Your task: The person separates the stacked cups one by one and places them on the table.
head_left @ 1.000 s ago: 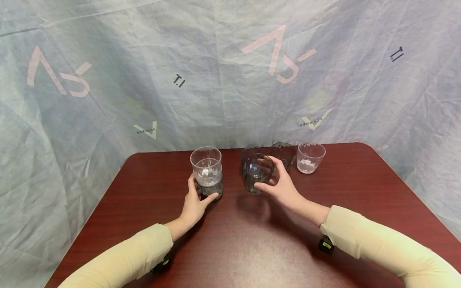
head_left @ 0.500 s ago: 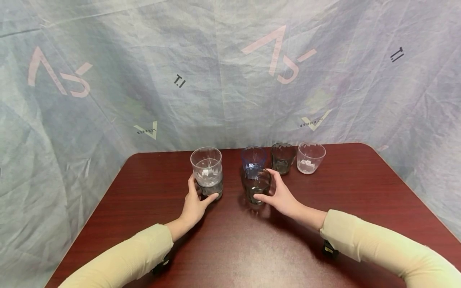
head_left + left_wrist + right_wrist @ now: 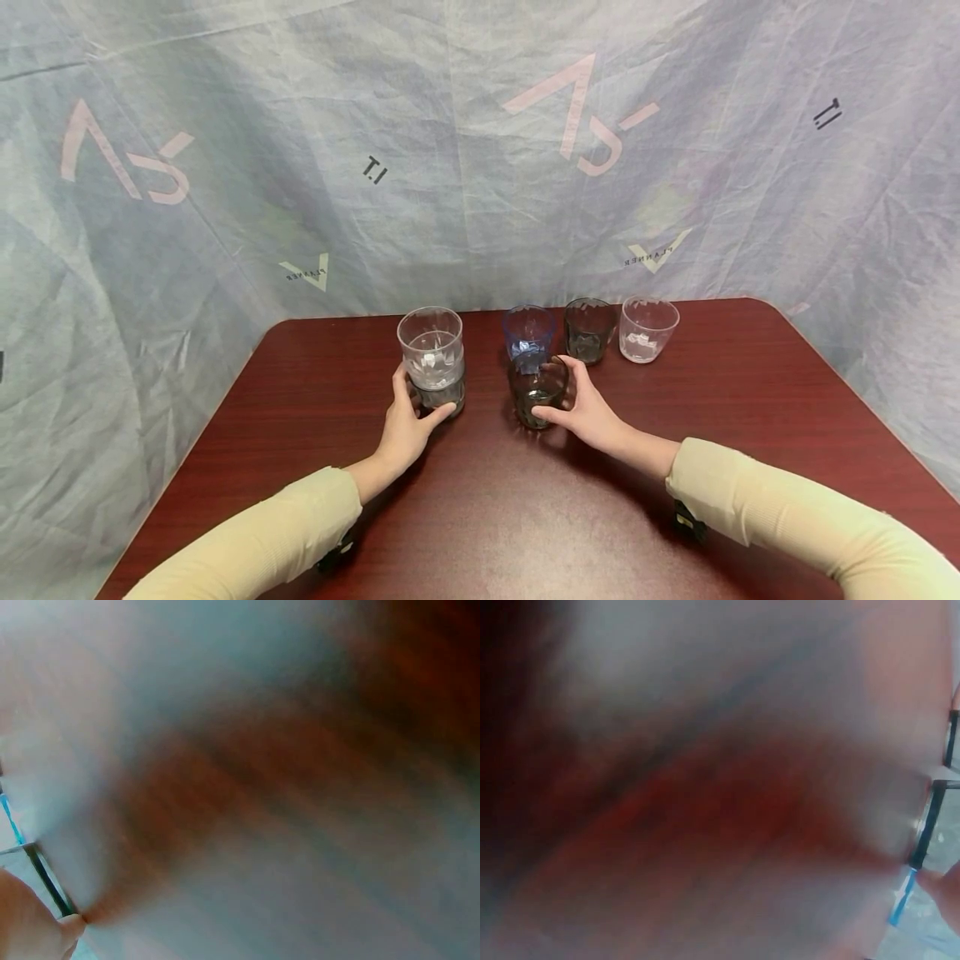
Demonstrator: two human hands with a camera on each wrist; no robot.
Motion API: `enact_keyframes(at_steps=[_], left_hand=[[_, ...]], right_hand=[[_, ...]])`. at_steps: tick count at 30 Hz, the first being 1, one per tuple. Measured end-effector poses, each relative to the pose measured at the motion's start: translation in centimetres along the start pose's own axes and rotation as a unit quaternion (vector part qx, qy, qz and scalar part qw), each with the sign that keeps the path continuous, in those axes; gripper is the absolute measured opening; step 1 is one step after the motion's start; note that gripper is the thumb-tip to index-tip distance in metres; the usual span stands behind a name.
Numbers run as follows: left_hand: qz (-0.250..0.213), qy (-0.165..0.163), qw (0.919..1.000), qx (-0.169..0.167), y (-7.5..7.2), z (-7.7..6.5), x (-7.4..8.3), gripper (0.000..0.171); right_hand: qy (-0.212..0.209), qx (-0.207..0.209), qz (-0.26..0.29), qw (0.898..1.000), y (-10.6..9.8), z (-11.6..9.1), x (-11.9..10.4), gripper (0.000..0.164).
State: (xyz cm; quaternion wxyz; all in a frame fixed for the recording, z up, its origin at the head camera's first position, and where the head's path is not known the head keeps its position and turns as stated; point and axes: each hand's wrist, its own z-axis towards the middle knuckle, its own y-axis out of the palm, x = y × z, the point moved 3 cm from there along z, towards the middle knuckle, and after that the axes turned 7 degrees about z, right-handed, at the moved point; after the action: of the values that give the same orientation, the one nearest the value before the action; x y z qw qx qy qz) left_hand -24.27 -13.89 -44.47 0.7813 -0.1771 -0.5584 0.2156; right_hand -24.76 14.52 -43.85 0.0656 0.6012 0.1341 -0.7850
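In the head view my left hand (image 3: 405,429) grips the lower part of a short stack of glasses, fingers on its far left side and thumb in front. A clear glass (image 3: 430,333) is uppermost, and a dark grey glass (image 3: 452,396) shows at the bottom. My right hand (image 3: 596,412) holds another dark grey glass (image 3: 534,387) upright, seemingly on the table, its thumb across the front. Just behind that one stands a blue glass (image 3: 528,321), partly covered by it. Both wrist views are mostly blurred, with a thumb (image 3: 30,922) and a fingertip (image 3: 941,889) at their edges.
A dark grey glass (image 3: 588,321) and a clear glass (image 3: 649,321) stand side by side at the back right of the reddish-brown table (image 3: 487,517). Beyond the table's back edge hangs a grey cloth (image 3: 457,208) with printed marks.
My right hand has lowered its dark grey glass from above the table, bringing it slightly nearer to me and uncovering more of the blue glass. My left hand and the stack have stayed put.
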Motion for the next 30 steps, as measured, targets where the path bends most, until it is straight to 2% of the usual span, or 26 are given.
enact_keyframes(at_steps=[7,13,17,24,30], left_hand=[[-0.005,-0.002,1.0,-0.001,0.1,0.0,0.0,0.093],[-0.009,-0.009,0.9999,-0.003,0.2,-0.1,-0.1,0.093],[-0.008,-0.011,0.9999,-0.004,0.2,-0.1,-0.1,0.092],[-0.008,-0.004,1.0,-0.003,0.1,0.0,0.0,0.093],[-0.005,-0.005,1.0,-0.003,0.0,0.0,0.1,0.093]], right_hand=[[-0.009,-0.002,-0.008,1.0,-0.3,0.0,0.1,0.079],[-0.055,0.01,-0.033,0.998,-0.7,0.2,-0.9,0.085],[-0.1,0.009,-0.027,0.995,-0.8,0.7,-2.3,0.084],[-0.178,-0.009,-0.041,0.983,-0.6,2.1,-5.6,0.079],[-0.201,-0.039,-0.046,0.978,0.5,3.9,-7.9,0.074]])
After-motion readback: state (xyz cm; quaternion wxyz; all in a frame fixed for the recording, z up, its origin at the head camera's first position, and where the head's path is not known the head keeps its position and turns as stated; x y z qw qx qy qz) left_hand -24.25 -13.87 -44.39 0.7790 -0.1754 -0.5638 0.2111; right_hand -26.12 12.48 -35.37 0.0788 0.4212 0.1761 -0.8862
